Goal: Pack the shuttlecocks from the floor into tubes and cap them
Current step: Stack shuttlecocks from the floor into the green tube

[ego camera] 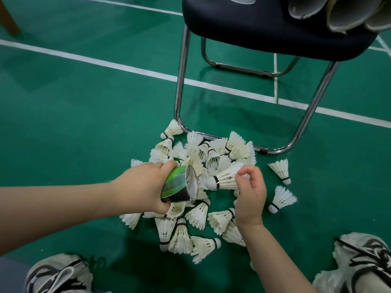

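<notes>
A heap of several white feather shuttlecocks (203,157) lies on the green court floor in front of a chair. My left hand (143,185) grips a green and black tube (179,185), its open mouth turned to the right. My right hand (250,195) pinches the feathers of one shuttlecock (224,176), whose cork tip points at the tube mouth, a short gap away. Two loose shuttlecocks, one (281,170) and another (282,198), lie to the right of the heap.
A dark padded chair (264,28) on chrome legs (182,81) stands just behind the heap, with several empty tubes (342,13) lying on its seat. My two shoes, left (59,273) and right (359,263), flank the bottom of the view. White court lines (105,64) cross the floor.
</notes>
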`<state>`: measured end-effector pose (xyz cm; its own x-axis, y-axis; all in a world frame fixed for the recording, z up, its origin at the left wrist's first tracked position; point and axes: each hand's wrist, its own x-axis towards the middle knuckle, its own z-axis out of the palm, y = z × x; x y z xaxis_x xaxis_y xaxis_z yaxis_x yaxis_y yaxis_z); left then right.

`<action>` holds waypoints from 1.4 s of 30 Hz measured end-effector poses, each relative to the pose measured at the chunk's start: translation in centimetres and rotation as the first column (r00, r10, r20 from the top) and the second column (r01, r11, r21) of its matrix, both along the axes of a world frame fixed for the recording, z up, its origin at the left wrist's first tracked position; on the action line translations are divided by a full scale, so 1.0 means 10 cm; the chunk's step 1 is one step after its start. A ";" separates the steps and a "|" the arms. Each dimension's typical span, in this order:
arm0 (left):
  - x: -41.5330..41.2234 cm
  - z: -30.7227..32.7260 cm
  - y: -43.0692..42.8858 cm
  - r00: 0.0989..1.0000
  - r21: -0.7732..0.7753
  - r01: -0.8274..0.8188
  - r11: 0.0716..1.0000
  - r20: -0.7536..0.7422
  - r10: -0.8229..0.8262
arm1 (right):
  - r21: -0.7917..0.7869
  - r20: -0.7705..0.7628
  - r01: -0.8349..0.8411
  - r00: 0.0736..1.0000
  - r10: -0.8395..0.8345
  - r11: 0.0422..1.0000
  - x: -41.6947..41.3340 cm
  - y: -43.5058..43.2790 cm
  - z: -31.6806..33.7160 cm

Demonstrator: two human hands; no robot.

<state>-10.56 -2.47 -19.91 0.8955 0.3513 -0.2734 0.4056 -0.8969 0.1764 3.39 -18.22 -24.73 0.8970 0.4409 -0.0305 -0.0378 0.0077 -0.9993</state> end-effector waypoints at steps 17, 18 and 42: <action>-0.07 0.06 0.03 0.998 0.003 -0.035 0.999 0.046 0.035 | -0.212 0.021 -0.669 0.726 0.687 0.713 -0.43 0.24 0.38; -0.09 0.06 0.04 0.998 0.006 -0.028 1.000 0.055 0.028 | -0.249 -0.002 -0.707 0.684 0.729 0.662 -0.45 0.27 0.36; -0.36 -0.13 0.47 0.988 0.122 -0.154 0.981 0.033 0.151 | -0.747 0.107 -0.260 0.861 0.497 0.612 -0.07 0.80 -0.51</action>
